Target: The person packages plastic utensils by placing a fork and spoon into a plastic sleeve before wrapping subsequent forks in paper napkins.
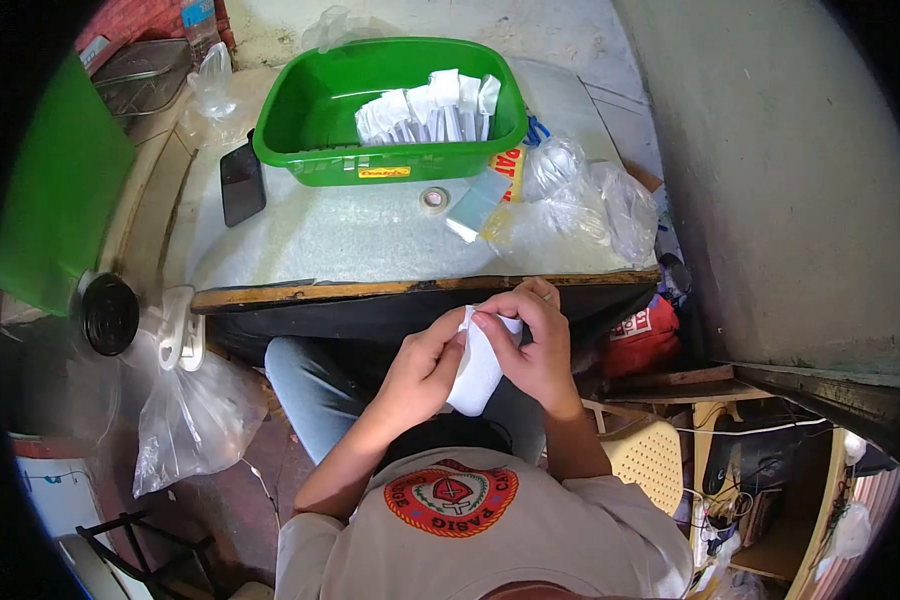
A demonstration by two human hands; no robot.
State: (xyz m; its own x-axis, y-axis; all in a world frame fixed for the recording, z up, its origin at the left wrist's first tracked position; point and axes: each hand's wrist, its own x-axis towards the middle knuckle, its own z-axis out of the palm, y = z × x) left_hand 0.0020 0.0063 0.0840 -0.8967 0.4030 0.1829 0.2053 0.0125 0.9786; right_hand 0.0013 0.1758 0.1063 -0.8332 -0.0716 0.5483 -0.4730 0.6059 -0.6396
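In front of my chest, just off the table's front edge, both hands hold a white paper napkin [478, 372]. My left hand [422, 368] pinches its left side, with the thumb bent against it. My right hand [536, 342] grips its top right corner between thumb and fingers. Whether anything lies inside the napkin is hidden. On the table beyond, a green basin [310, 172] contains several slim packets [440, 112] with white tissue tops and clear lower parts, lined up side by side.
A small tape roll [434, 200] and clear plastic sleeves [480, 204] lie before the basin. A phone [242, 186] rests at left, crumpled plastic bags [570, 205] at right. One clear bag [195, 415] hangs left of the table [310, 235]. A wall [790, 200] bounds the right.
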